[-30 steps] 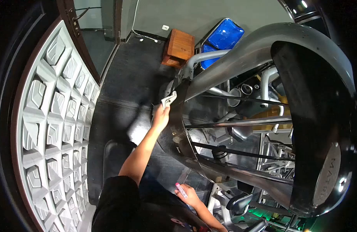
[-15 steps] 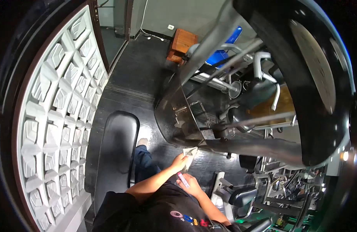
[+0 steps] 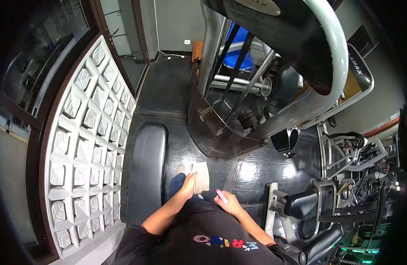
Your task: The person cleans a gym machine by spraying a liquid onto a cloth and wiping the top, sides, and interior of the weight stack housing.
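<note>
A pale cloth or paper [image 3: 202, 176] hangs from my left hand [image 3: 189, 183], whose fingers are closed on its left edge. My right hand [image 3: 227, 203], to the right and slightly lower, is closed around a small pink and white tube [image 3: 222, 197] that points up and to the left. The two hands are apart, in front of my dark shirt. Whether the pale piece is cloth or paper is not clear.
A black padded bench [image 3: 149, 168] stands to my left, beside a white patterned panel [image 3: 86, 154]. Ahead is a large grey machine frame [image 3: 280, 121] with a dark shield. A black-padded machine [image 3: 301, 205] stands at the right. A blue seat [image 3: 238, 61] is behind the frame.
My hands have moved apart, the left one leftward with the pale piece, the right one slightly right with the tube. The view has shifted, and the machine frame sits differently.
</note>
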The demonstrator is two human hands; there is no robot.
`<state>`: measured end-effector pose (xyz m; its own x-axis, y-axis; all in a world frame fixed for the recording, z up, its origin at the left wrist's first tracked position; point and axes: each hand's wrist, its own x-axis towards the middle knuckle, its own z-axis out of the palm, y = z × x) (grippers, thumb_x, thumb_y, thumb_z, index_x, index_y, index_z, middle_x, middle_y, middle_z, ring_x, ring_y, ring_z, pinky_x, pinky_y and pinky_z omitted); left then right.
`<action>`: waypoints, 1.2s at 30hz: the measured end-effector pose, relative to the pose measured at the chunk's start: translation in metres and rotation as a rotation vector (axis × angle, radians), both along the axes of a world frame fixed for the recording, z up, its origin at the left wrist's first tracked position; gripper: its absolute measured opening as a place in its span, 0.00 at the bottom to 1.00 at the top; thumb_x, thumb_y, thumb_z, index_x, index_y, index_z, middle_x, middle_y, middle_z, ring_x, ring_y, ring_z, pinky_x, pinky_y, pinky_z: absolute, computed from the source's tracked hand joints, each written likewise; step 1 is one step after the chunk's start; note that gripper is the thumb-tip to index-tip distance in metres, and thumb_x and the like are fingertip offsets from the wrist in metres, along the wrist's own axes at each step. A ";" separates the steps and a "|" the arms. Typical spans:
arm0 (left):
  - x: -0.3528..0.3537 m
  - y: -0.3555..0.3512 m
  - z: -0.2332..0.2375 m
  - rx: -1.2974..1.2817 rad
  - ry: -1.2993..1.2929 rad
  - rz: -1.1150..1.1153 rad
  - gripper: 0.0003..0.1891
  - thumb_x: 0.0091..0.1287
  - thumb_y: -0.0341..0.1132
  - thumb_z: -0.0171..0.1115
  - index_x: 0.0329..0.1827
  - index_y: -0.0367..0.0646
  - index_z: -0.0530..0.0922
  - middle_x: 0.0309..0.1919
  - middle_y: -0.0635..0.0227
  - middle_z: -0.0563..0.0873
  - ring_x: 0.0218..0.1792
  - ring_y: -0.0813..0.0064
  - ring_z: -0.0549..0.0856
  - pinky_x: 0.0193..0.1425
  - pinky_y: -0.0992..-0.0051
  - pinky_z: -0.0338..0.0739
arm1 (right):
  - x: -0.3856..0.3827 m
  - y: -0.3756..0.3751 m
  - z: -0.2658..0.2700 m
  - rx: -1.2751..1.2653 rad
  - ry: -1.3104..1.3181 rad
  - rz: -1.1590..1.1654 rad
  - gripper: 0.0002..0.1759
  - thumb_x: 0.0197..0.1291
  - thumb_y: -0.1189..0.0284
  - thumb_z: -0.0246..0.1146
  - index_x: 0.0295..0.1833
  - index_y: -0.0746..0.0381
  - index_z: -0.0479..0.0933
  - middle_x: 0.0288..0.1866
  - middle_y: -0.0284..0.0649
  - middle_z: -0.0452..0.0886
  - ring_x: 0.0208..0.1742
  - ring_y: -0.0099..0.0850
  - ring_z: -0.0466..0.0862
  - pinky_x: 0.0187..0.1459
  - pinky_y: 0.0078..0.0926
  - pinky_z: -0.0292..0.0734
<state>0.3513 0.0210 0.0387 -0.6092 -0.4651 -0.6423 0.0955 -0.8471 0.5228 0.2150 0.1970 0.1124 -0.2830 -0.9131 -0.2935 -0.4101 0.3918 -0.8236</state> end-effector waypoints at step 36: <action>-0.070 -0.055 0.168 -0.644 0.190 -0.898 0.22 0.78 0.42 0.48 0.67 0.35 0.68 0.58 0.66 0.77 0.60 0.77 0.74 0.67 0.73 0.66 | -0.017 -0.088 0.093 -0.607 0.204 -0.602 0.20 0.50 0.69 0.70 0.46 0.66 0.74 0.34 0.41 0.74 0.37 0.36 0.76 0.38 0.32 0.72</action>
<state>0.2808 -0.0336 0.2062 -0.9535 -0.0201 -0.3009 -0.2888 -0.2256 0.9304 0.1982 0.1092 0.2053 -0.7608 -0.5739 0.3030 -0.4366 0.1072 -0.8933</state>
